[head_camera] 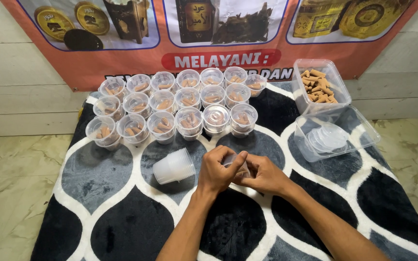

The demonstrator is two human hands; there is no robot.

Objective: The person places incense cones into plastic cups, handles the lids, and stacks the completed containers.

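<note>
My left hand (pixel 217 170) and my right hand (pixel 263 175) meet over the patterned rug (pixel 122 212), both closed around one small clear plastic cup (pixel 234 161) that is mostly hidden by the fingers. Whether a lid is on it I cannot tell. Just left of my hands a stack of empty clear cups (pixel 174 166) lies on its side. Beyond my hands stand several small clear cups with brown sticks inside (pixel 180 104), set in three rows; one of them (pixel 216 116) has a lid on.
At the right rear sits a clear tub of brown sticks (pixel 319 87). In front of it a clear tray holds round clear lids (pixel 329 137). A printed orange banner (pixel 209 29) hangs on the white wall behind. Marble floor surrounds the rug.
</note>
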